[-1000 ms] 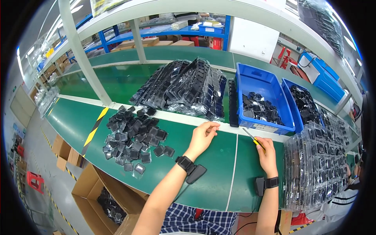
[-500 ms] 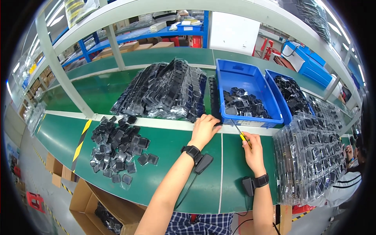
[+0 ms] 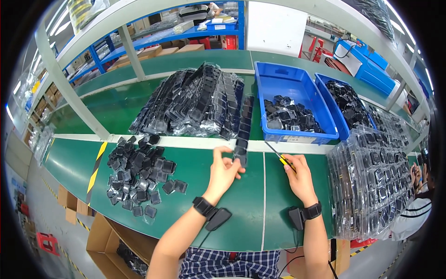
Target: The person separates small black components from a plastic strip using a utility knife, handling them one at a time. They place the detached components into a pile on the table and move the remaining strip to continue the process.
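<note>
My left hand (image 3: 222,173) pinches the near end of a strip of black square pieces in clear plastic (image 3: 244,125). From my fingers the strip runs away across the white ledge, beside the large pile of similar strips (image 3: 190,102). In my right hand (image 3: 299,179) is a thin-bladed tool with a yellow-and-black handle (image 3: 283,160); its exact kind is not clear. The tool's tip points far-left toward the ledge, apart from the strip. Loose black squares (image 3: 141,172) lie heaped on the green bench to the left of my left hand.
A blue bin (image 3: 290,83) with loose squares stands beyond my right hand, a second blue bin (image 3: 346,109) beside it. Stacked clear trays (image 3: 364,186) rise at the right. The white ledge (image 3: 195,143) crosses the bench. A cardboard box (image 3: 104,237) sits below, front left.
My left hand has come nearer and left, drawing the strip from beside the blue bin over the ledge. My right hand has shifted slightly nearer and still holds the tool.
</note>
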`<action>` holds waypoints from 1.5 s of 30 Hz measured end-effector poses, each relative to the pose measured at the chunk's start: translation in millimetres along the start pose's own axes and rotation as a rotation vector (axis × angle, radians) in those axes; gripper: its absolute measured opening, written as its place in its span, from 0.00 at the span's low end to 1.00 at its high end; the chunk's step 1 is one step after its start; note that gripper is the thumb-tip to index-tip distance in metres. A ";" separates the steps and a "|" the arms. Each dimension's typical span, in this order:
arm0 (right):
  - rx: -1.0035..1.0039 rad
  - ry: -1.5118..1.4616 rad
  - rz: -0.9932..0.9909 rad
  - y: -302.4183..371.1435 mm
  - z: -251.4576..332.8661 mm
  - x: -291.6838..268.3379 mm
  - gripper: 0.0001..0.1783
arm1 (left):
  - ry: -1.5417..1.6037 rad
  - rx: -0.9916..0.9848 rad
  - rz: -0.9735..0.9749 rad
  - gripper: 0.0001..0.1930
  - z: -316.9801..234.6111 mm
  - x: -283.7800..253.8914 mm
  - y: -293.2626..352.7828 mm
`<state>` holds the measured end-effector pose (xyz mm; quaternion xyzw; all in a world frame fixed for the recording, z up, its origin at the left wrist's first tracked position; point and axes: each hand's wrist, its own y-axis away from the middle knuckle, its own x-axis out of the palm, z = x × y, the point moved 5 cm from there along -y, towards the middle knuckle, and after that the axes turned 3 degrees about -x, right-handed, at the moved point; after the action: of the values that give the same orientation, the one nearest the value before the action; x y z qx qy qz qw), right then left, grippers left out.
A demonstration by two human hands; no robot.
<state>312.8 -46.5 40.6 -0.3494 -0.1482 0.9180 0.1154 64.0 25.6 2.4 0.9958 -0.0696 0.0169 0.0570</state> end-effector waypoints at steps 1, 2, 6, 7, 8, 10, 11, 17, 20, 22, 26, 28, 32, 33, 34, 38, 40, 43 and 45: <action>-0.014 0.014 0.038 0.3 3.7 4.0 0.16 | 0.053 -0.037 0.113 0.11 3.4 -2.4 9.3; -0.027 0.027 0.075 0.9 7.5 7.8 0.17 | 0.047 -0.043 0.110 0.11 6.9 -10.5 18.9; -0.027 0.072 0.215 3.0 29.2 12.7 0.17 | -0.276 0.154 0.487 0.18 -0.6 -11.5 49.7; -0.023 0.086 0.269 4.9 30.4 14.7 0.17 | -0.350 0.132 0.532 0.19 -10.2 -10.2 51.8; -0.012 0.088 0.268 6.6 28.3 14.4 0.17 | -0.423 0.110 0.577 0.20 -18.8 -8.3 52.6; -0.174 0.166 0.293 7.5 33.1 17.1 0.18 | -0.498 0.084 0.613 0.22 -18.7 -8.2 50.9; -0.256 0.205 0.305 8.2 35.5 18.3 0.19 | -0.618 0.282 0.556 0.20 -19.9 -8.3 47.6; -0.248 0.268 0.368 8.9 32.2 18.4 0.20 | -0.976 0.927 0.425 0.11 -45.6 -0.6 45.9; -0.213 0.265 0.360 9.7 27.9 17.5 0.19 | -1.016 0.975 0.463 0.10 -46.3 4.8 39.2; -0.237 0.249 0.348 9.3 29.1 17.6 0.19 | -1.035 1.001 0.485 0.10 -45.8 7.9 35.7; -0.249 0.237 0.338 8.3 32.1 16.8 0.21 | -1.049 1.099 0.545 0.11 -46.1 13.1 33.2; -0.247 0.235 0.336 7.9 31.7 16.5 0.21 | -0.936 1.037 0.546 0.10 -54.5 13.2 30.6; -0.232 0.241 0.323 7.9 28.3 16.5 0.21 | -0.924 1.021 0.546 0.09 -53.5 16.2 30.0; -0.232 0.242 0.321 7.7 28.2 16.6 0.21 | -0.947 1.030 0.544 0.09 -52.6 16.8 30.8; -0.233 0.243 0.318 7.6 28.2 16.6 0.21 | -0.946 1.028 0.547 0.09 -51.8 18.2 31.8; -0.234 0.252 0.318 7.4 29.5 16.2 0.21 | -1.097 1.123 0.551 0.10 -46.7 28.8 38.7; -0.236 0.256 0.320 7.5 29.8 16.5 0.21 | -1.182 1.185 0.524 0.11 -44.7 31.0 39.3; -0.244 0.266 0.316 7.7 27.0 17.5 0.20 | -1.172 1.191 0.506 0.11 -48.6 30.5 38.8; -0.244 0.262 0.315 7.9 25.8 17.7 0.20 | -1.064 1.141 0.500 0.10 -53.9 28.3 37.6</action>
<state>281.6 -53.2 45.5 -0.4958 -0.1855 0.8467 -0.0542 85.4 -9.0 61.2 0.7014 -0.2882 -0.4127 -0.5046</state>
